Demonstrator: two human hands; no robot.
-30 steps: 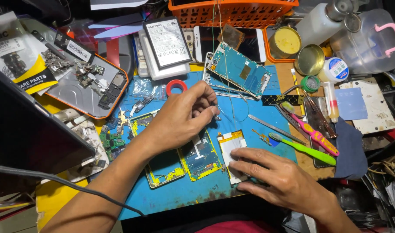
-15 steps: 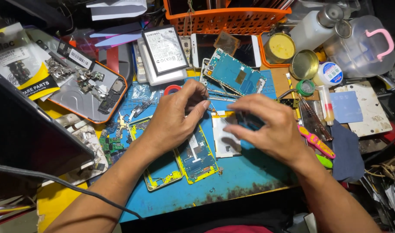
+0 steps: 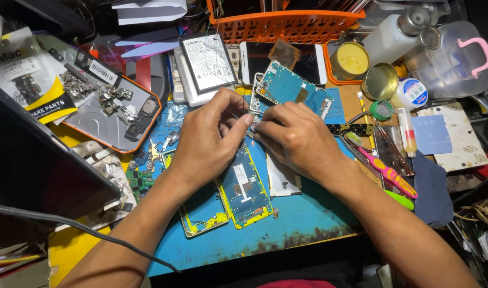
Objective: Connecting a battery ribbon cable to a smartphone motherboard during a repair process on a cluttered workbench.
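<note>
Left hand [image 3: 209, 141]: fingertips pinched on a tiny part, perhaps metal.
Right hand [image 3: 297, 136]: pinching the same part.
Below: opened phone frame [image 3: 246, 194] on blue worktop [image 3: 308, 218].

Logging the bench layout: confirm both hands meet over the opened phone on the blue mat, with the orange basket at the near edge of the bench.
Wrong on the basket. The head view shows the orange basket at the far edge, beyond both hands; the rest holds.
</note>
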